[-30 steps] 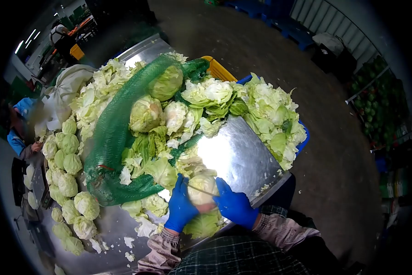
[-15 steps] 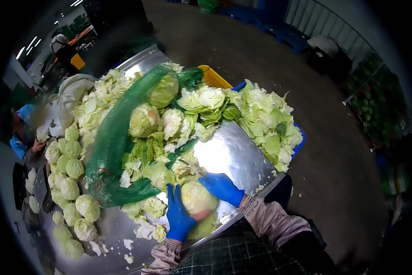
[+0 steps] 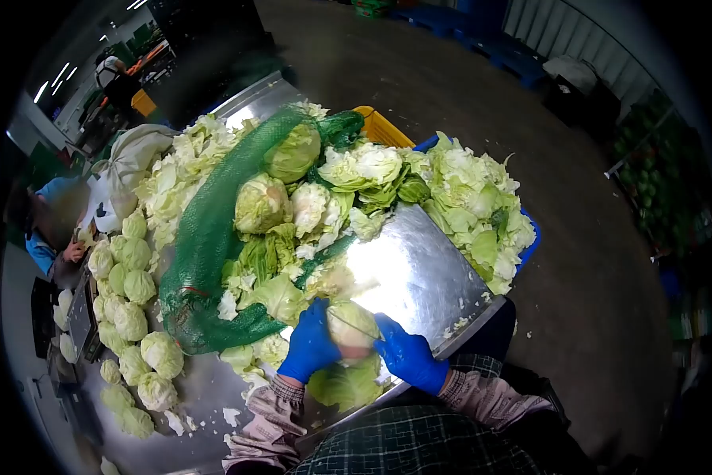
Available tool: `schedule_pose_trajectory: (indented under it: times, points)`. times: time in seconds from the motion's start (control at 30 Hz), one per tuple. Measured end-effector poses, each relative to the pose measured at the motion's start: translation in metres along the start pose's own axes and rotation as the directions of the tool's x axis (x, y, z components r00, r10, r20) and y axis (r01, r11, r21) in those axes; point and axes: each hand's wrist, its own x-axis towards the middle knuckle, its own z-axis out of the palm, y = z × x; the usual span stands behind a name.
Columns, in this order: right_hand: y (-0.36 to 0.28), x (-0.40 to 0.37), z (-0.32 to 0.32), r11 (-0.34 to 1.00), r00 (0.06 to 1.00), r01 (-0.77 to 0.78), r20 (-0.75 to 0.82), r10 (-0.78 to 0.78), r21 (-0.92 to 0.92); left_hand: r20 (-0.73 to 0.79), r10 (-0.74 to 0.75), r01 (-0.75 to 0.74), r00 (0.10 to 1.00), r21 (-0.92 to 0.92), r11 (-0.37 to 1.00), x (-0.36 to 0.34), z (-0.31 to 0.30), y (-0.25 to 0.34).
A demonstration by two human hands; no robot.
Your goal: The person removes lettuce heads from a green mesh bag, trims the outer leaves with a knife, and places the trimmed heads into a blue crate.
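1. One pale cabbage (image 3: 352, 326) is held near the metal table's (image 3: 431, 265) edge.
2. The left hand's (image 3: 310, 346) fingers curl against its side.
3. The right hand's (image 3: 410, 354) fingers meet the opposite side, their grip unclear.

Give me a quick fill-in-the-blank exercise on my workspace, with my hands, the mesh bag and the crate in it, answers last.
The cabbage is ____ the left hand and the right hand.
Both hands wear ____ gloves.
The mesh bag is ____.
The crate beyond the leaves is ____.
Missing words: between; blue; green; yellow.
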Motion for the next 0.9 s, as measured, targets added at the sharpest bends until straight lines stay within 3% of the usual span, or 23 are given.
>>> schedule_pose_trajectory:
  times: [0.17, 0.33, 0.43, 0.53, 0.57, 0.63, 0.73, 0.8, 0.83, 0.9]
  points:
    - [-0.005, 0.002, 0.007, 0.993, 0.995, -0.093, 0.038, 0.096, -0.068, 0.002, -0.018, 0.018, 1.0, 0.027, 0.999, 0.001, 0.004, -0.003]
    - [-0.009, 0.016, 0.008, 0.99, 0.991, -0.131, 0.023, 0.132, -0.052, -0.108, -0.008, 0.015, 0.994, 0.072, 0.997, -0.011, 0.023, -0.004]
    - [0.003, 0.019, 0.012, 0.989, 0.997, -0.046, -0.066, 0.037, -0.139, -0.104, -0.048, 0.052, 0.993, 0.035, 0.998, -0.007, 0.022, 0.004]
    - [0.029, 0.028, 0.018, 0.991, 0.991, -0.132, -0.043, 0.13, -0.028, -0.113, -0.047, 0.05, 0.993, 0.028, 0.998, -0.007, 0.031, 0.004]
    - [0.035, 0.041, 0.008, 0.979, 0.976, -0.179, -0.104, 0.189, 0.102, -0.122, -0.031, 0.036, 0.992, 0.041, 0.999, -0.008, 0.034, 0.005]
    - [0.045, 0.052, 0.007, 0.99, 0.989, -0.14, -0.036, 0.141, 0.024, -0.172, -0.015, 0.009, 0.985, -0.036, 0.999, -0.011, 0.036, 0.008]
    - [0.007, 0.064, -0.007, 0.931, 0.961, -0.277, 0.074, 0.267, 0.239, -0.246, 0.004, -0.014, 0.969, -0.04, 0.999, -0.034, 0.036, 0.002]
    - [0.027, 0.074, 0.012, 0.921, 0.966, -0.258, 0.045, 0.256, 0.291, -0.306, 0.031, -0.031, 0.951, 0.005, 0.999, -0.052, 0.033, -0.005]
    - [0.04, 0.084, 0.027, 0.914, 0.968, -0.244, 0.025, 0.25, 0.324, -0.296, 0.037, -0.109, 0.955, -0.231, 0.967, -0.061, 0.036, -0.008]
    - [0.063, 0.103, 0.045, 0.953, 0.97, -0.214, -0.07, 0.234, 0.215, -0.424, 0.083, -0.174, 0.902, -0.179, 0.968, -0.089, 0.051, -0.021]
